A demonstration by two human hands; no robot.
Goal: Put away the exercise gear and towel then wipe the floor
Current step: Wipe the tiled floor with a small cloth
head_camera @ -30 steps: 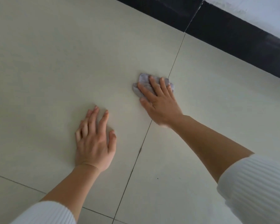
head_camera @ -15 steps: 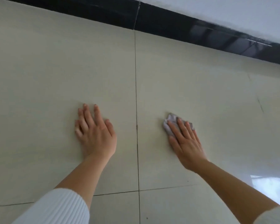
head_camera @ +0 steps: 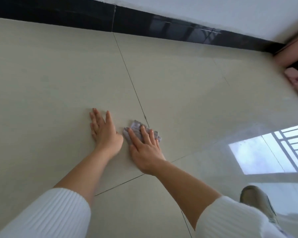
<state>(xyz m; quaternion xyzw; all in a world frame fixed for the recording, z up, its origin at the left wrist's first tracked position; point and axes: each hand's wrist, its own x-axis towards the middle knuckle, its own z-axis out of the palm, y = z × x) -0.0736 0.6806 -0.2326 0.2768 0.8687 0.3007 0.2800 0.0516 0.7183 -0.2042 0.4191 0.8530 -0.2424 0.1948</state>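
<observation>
Cream glazed tile covers the floor (head_camera: pixel 50 83), bounded at its far edge by a black skirting (head_camera: pixel 58 9) beneath a white wall (head_camera: pixel 213 9). Starting at the left, we note a white ribbed left sleeve (head_camera: pixel 50 213) leading to the left hand (head_camera: pixel 104 133). It lies palm down on the tile, fingers straight and slightly spread, grasping nothing. Just to its right we record a small crumpled grey-lilac cloth (head_camera: pixel 136 127) lying on the floor, its right side reaching a dark grout line (head_camera: pixel 127 73). The right hand (head_camera: pixel 144 148) rests on top of the cloth, fingers extended and pressing it flat to the tile rather than curled round it. The two hands sit close together; we cannot tell whether they touch. Further right we log the white right sleeve (head_camera: pixel 230 219), a grey shoe (head_camera: pixel 258 201) on the floor, and a bright window reflection (head_camera: pixel 265 152) in the glaze. At the far right edge are blurred pink items (head_camera: pixel 296 79) that we cannot identify.
</observation>
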